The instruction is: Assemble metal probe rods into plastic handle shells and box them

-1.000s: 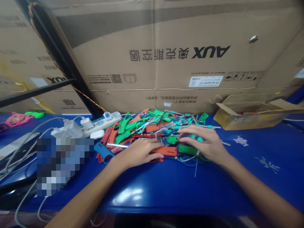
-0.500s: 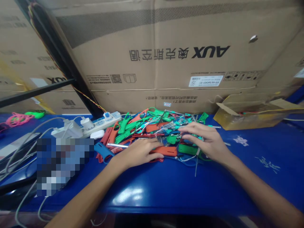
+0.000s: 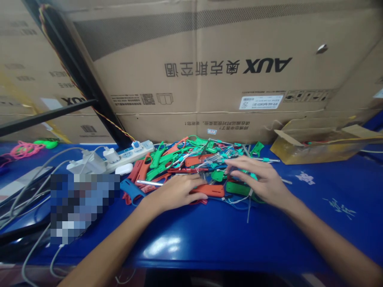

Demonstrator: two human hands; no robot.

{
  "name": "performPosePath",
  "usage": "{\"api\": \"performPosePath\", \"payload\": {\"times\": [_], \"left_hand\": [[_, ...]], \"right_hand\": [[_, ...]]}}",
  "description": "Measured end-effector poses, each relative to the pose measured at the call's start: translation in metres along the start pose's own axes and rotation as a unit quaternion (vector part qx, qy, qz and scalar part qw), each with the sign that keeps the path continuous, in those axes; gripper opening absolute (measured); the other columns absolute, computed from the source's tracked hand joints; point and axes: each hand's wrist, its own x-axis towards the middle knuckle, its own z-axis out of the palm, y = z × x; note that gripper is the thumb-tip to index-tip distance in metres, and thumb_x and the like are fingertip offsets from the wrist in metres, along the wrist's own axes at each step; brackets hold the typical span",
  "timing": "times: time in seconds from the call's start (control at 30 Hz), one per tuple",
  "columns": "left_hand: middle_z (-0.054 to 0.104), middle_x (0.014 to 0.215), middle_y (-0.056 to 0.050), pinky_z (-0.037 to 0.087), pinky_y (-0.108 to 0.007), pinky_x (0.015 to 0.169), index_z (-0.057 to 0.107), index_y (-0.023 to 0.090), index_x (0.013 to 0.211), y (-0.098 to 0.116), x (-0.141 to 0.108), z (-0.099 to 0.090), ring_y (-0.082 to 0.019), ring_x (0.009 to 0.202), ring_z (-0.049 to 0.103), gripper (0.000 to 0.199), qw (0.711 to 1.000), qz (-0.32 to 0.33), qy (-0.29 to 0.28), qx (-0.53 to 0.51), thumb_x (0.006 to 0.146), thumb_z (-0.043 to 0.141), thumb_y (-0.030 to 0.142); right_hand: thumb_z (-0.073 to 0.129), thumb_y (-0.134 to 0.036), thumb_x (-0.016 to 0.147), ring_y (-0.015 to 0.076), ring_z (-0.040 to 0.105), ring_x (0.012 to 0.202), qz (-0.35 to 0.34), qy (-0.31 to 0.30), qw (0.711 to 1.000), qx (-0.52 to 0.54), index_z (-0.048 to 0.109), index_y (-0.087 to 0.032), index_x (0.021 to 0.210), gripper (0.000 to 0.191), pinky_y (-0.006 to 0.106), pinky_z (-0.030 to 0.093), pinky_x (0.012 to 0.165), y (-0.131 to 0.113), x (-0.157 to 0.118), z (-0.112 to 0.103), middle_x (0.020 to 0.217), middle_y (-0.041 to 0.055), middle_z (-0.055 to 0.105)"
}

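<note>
A heap of flat plastic handles and small parts lies on the blue table top (image 3: 197, 239). My left hand (image 3: 176, 191) rests palm down on its near side, fingers stretched out and thumb apart, touching an orange plastic handle (image 3: 214, 190); some fingertips are hidden. On the right side my right hand (image 3: 257, 175) curves over the heap with thumb and index finger apart. Below it lie a green plastic handle (image 3: 237, 188) and white wires (image 3: 247, 195). Green handles (image 3: 160, 169), a blue handle (image 3: 131, 189) and a metal rod (image 3: 149, 183) lie farther left.
A white power strip (image 3: 128, 154) with plugged-in chargers (image 3: 89, 163) and cables stands at the left. An open cardboard box (image 3: 317, 153) sits at the right. Large cartons (image 3: 194, 95) and a black metal post (image 3: 77, 71) rise behind. A blurred-out patch (image 3: 83, 207) covers something at left.
The view has shifted slightly, so everything appears a little farther right. Both hands keep nearly the same places and poses on the heap.
</note>
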Motion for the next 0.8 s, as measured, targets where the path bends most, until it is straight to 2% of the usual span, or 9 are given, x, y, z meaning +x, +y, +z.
{"api": "performPosePath", "payload": {"times": [0.1, 0.2, 0.33, 0.5, 0.6, 0.73, 0.8], "left_hand": [[0.066, 0.118, -0.006, 0.049, -0.029, 0.085, 0.059, 0.022, 0.123, 0.0, -0.0002, -0.0001, -0.021, 0.103, 0.065, 0.035, 1.0, -0.001, 0.002, -0.001, 0.099, 0.053, 0.047], [0.066, 0.117, -0.006, 0.049, -0.029, 0.084, 0.06, 0.022, 0.122, 0.0002, -0.0003, -0.0005, -0.022, 0.103, 0.065, 0.036, 1.0, -0.001, 0.0, -0.002, 0.099, 0.052, 0.048], [0.065, 0.122, -0.006, 0.049, -0.03, 0.086, 0.059, 0.023, 0.126, 0.0005, -0.0004, -0.0006, -0.021, 0.104, 0.065, 0.037, 1.0, 0.001, 0.004, -0.005, 0.099, 0.052, 0.047], [0.065, 0.123, -0.006, 0.049, -0.03, 0.088, 0.058, 0.024, 0.126, 0.0002, -0.0003, -0.0004, -0.022, 0.107, 0.064, 0.035, 1.0, -0.002, 0.004, -0.008, 0.099, 0.052, 0.045], [0.066, 0.119, -0.006, 0.049, -0.03, 0.086, 0.06, 0.023, 0.124, 0.0002, -0.0001, -0.0006, -0.022, 0.105, 0.065, 0.035, 1.0, -0.006, 0.001, -0.007, 0.099, 0.052, 0.046], [0.066, 0.119, -0.006, 0.048, -0.03, 0.087, 0.059, 0.022, 0.123, 0.0006, -0.0002, -0.0007, -0.022, 0.106, 0.064, 0.035, 1.0, -0.004, 0.0, -0.002, 0.099, 0.053, 0.046], [0.066, 0.118, -0.006, 0.049, -0.03, 0.087, 0.059, 0.022, 0.124, 0.0008, -0.0003, -0.0006, -0.022, 0.105, 0.065, 0.036, 1.0, -0.001, 0.001, -0.002, 0.099, 0.052, 0.047]], "right_hand": [[0.046, -0.017, 0.1, 0.0174, 0.064, 0.107, -0.012, -0.026, 1.0, -0.01, 0.055, -0.03, 0.138, 0.041, 0.037, 0.053, 0.093, 0.0004, 0.0, 0.0017, 0.117, 0.0048, 0.069], [0.042, -0.016, 0.101, 0.0171, 0.065, 0.106, 0.004, -0.028, 1.0, -0.002, 0.052, -0.03, 0.14, 0.043, 0.037, 0.054, 0.093, 0.0002, 0.001, 0.0011, 0.115, 0.0042, 0.07], [0.053, -0.023, 0.097, 0.0182, 0.068, 0.097, 0.03, 0.0, 1.0, -0.002, 0.067, -0.027, 0.118, 0.026, 0.034, 0.056, 0.085, 0.0009, 0.0026, -0.0032, 0.107, 0.0031, 0.073], [0.064, -0.026, 0.091, 0.0175, 0.069, 0.088, 0.051, 0.026, 0.998, -0.018, 0.071, -0.024, 0.104, 0.014, 0.031, 0.056, 0.08, 0.003, 0.0028, -0.0051, 0.098, 0.0024, 0.074], [0.064, -0.027, 0.092, 0.0144, 0.068, 0.077, 0.06, 0.026, 0.998, 0.002, 0.068, -0.025, 0.114, 0.022, 0.028, 0.057, 0.069, 0.0032, 0.001, -0.0018, 0.1, 0.0022, 0.072], [0.053, -0.023, 0.098, 0.0129, 0.068, 0.084, 0.037, 0.007, 0.999, 0.006, 0.065, -0.028, 0.123, 0.029, 0.028, 0.057, 0.071, 0.0037, -0.0021, 0.0013, 0.115, 0.004, 0.068], [0.048, -0.022, 0.1, 0.012, 0.067, 0.08, 0.047, -0.011, 0.999, 0.022, 0.062, -0.03, 0.13, 0.034, 0.027, 0.057, 0.063, 0.0045, -0.003, 0.0008, 0.122, 0.005, 0.066]]}}
